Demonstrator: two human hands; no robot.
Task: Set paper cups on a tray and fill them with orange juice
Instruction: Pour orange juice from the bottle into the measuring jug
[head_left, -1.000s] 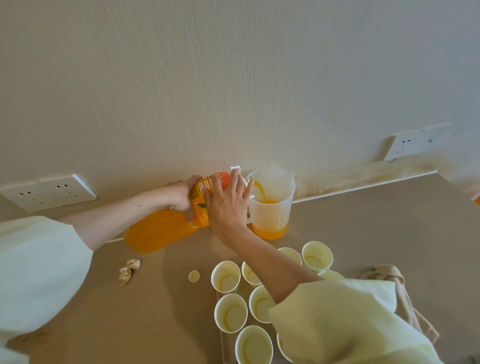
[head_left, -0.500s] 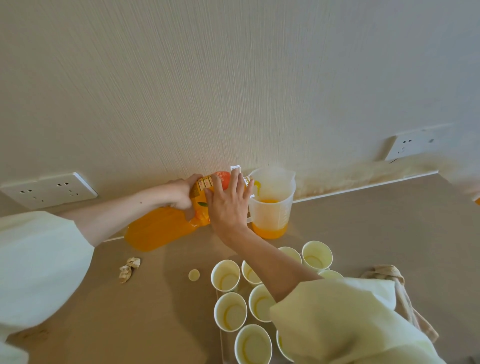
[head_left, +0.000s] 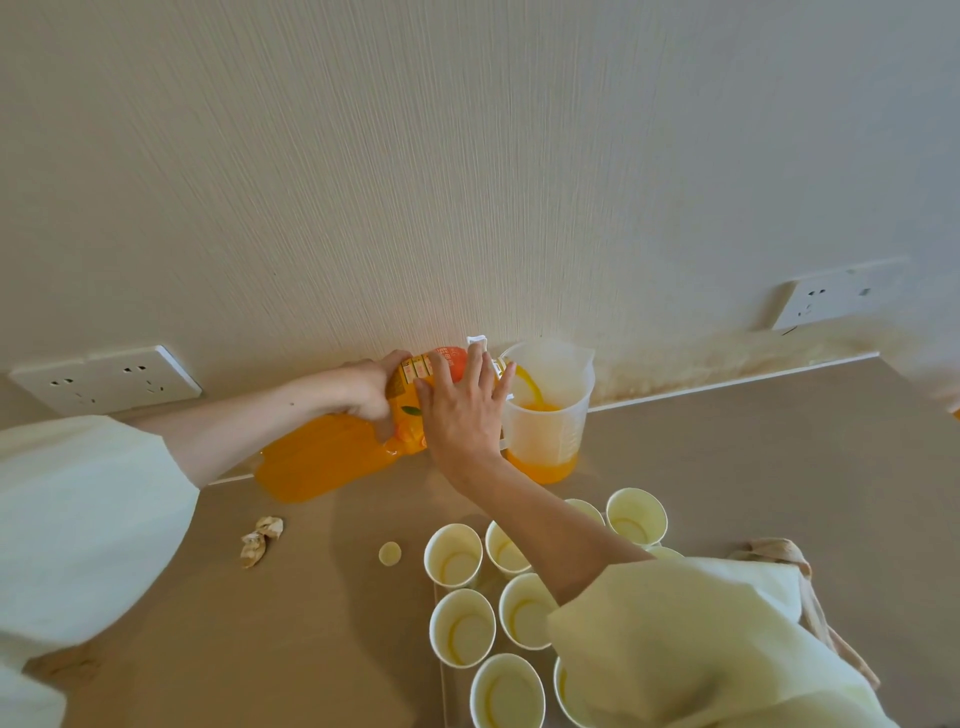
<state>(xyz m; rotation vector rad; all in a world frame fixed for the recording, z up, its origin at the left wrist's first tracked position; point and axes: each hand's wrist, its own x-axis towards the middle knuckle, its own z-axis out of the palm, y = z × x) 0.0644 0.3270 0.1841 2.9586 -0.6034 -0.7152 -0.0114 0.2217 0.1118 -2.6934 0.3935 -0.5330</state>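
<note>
Tipping sideways just left of the clear measuring jug (head_left: 545, 421), your orange juice bottle (head_left: 327, 460) has its mouth over the jug's rim. A thin stream of juice (head_left: 529, 387) runs down inside the jug onto a shallow orange layer at the bottom.

Your left hand (head_left: 370, 389) grips the bottle round its labelled shoulder, fingers curled over the top, on the side away from the jug. Your right hand (head_left: 462, 415) lies on the same labelled part, nearer the jug. Its fingers are straight and spread, with the fingertips close to the jug's rim, so it presses on the bottle rather than wrapping it. The bottle's base points left, away from the jug, low over the counter (head_left: 260, 649); whether it touches the counter you cannot tell.

Nearer you than the jug, the paper cups (head_left: 452, 553) stand upright in a cluster on the clear tray (head_left: 441, 680), and your right forearm crosses above some of them. A small round cap (head_left: 389, 552) lies on the counter left of the cups. A crumpled scrap (head_left: 262, 540) lies further left of the jug, and a cloth strap (head_left: 800, 571) lies off to the jug's right.
</note>
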